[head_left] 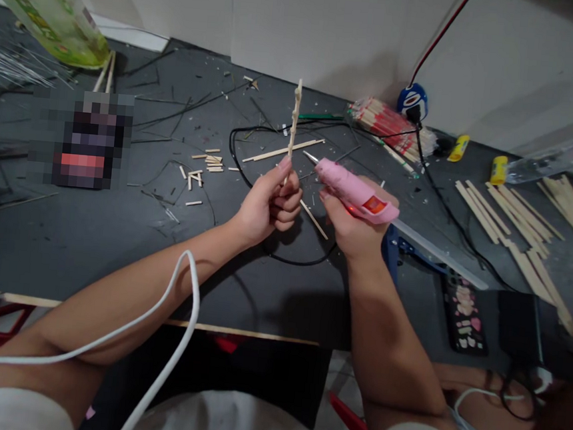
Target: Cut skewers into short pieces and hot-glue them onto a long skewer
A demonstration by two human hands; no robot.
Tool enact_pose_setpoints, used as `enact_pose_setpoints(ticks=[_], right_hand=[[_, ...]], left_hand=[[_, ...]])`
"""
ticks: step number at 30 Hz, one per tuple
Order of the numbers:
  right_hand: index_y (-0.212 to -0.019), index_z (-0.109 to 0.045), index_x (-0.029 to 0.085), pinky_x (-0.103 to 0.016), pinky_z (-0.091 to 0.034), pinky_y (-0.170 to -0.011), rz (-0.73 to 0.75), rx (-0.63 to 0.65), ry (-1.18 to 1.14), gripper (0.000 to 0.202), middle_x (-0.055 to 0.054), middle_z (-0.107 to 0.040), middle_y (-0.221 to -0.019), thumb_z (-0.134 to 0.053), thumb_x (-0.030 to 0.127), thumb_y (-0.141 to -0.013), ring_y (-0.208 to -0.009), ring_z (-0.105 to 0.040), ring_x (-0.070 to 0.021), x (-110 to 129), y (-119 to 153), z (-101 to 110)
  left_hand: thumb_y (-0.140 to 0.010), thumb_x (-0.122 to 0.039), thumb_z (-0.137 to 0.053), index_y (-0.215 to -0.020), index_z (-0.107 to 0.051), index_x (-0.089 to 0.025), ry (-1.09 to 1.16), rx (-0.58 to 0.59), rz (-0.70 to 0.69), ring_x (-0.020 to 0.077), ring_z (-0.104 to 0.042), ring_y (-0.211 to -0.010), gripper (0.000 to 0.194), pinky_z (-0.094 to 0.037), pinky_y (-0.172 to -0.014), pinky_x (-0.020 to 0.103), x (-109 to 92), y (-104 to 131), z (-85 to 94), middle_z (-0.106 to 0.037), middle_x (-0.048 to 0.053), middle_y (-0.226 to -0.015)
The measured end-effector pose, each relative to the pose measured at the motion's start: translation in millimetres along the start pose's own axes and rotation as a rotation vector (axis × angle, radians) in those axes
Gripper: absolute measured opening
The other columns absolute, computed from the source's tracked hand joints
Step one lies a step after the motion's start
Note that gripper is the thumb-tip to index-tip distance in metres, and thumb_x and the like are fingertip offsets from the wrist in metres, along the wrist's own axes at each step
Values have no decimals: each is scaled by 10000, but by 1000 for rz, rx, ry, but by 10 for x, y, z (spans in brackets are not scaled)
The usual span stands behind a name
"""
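Note:
My left hand (272, 200) pinches the lower end of a thin wooden stick piece (296, 115), which stands upright and has small bumps along its length. To its right, my right hand (359, 221) is wrapped round a pink glue gun (353, 191). The gun's metal nozzle points left towards the stick, a short gap away, and a clear glue stick (438, 255) sticks out of its back. Short cut wood pieces (213, 162) lie left of my left hand. Behind my hands, a longer wooden strip (285, 150) rests on the dark table (240, 291).
Wooden strips (507, 211) lie at the right, near a plastic bottle (547, 161) and a patterned phone case (466, 314). Bagged sticks (389, 127) and a blue plug unit (413, 104) are at the back. A black cable loops behind my hands. A green bag (48, 7) stands back left.

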State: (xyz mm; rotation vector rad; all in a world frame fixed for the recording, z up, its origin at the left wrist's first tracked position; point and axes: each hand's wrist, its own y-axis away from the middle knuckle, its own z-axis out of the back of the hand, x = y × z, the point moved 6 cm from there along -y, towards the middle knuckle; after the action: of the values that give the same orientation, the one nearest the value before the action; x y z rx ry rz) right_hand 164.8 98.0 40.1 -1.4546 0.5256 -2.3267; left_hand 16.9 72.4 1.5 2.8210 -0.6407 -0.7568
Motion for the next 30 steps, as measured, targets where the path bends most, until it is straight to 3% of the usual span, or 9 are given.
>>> enact_pose_setpoints(ticks=[4, 10, 25, 30], right_hand=[[-724, -685, 242, -368, -524, -641, 65, 48, 94, 172, -16, -680, -711, -805, 275, -843, -660, -621, -185, 142, 0, -24], [-670, -642, 232, -355, -465, -602, 57, 87, 116, 221, -3, -643, -660, -776, 257, -843, -616, -577, -165, 157, 2, -45], [-649, -644, 233, -352, -467, -605, 24, 104, 99, 210, -4, -649, -658, -764, 257, -819, -616, -592, -169, 130, -11, -49], [-594, -567, 228, -330, -399, -553, -19, 64, 154, 347, 8, -580, -608, -825, 337, -798, -569, -512, -142, 131, -33, -42]], left_hand=[[-961, -685, -564, -686, -356, -216, 5, 21, 7, 42, -201, -387, 582, -112, -386, 174, -18, 8, -2, -259, -93, -558], [-940, -810, -476, -673, -339, -218, -20, 47, -5, 39, -208, -387, 663, -129, -388, 177, -42, 21, -26, -265, -87, -560], [-963, -731, -520, -679, -351, -213, -1, 24, 42, 39, -211, -368, 614, -102, -388, 182, -1, 28, -30, -260, -91, -546], [-964, -729, -520, -672, -343, -214, -34, 42, 32, 39, -187, -370, 618, -105, -386, 174, -5, 34, -54, -252, -92, -540]])
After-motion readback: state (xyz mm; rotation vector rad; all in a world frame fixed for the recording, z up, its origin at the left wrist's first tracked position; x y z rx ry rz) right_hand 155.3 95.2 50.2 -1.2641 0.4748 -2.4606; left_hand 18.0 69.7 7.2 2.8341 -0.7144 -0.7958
